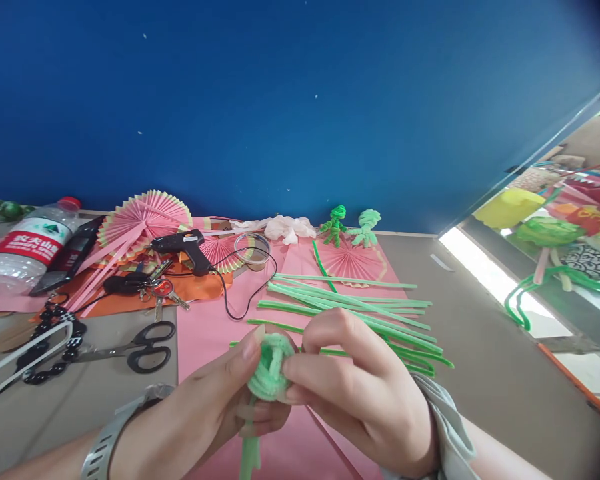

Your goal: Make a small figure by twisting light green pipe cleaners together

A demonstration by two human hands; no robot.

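Note:
Between my two hands is a light green pipe cleaner coil [266,381], wound into a small hollow ball with loose ends hanging below it. My left hand [215,393] grips the coil from the left, thumb on its upper rim and fingers curled beneath. From the right, my right hand [363,380] pinches the coil's edge between thumb and fingers. Behind my right hand lie several loose light and darker green pipe cleaners [350,303] on pink paper [220,347]. Two finished-looking pipe cleaner figures, one dark green [336,225] and one light green [367,227], stand by the wall.
Left of my hands are black-handled scissors [150,347], keys [165,290], a beaded string [55,360] and a plastic bottle [35,243]. A black glue gun [185,248] with a trailing cord lies near pink paper fans [145,217] and a tape roll [253,249]. A blue wall [280,113] bounds the back.

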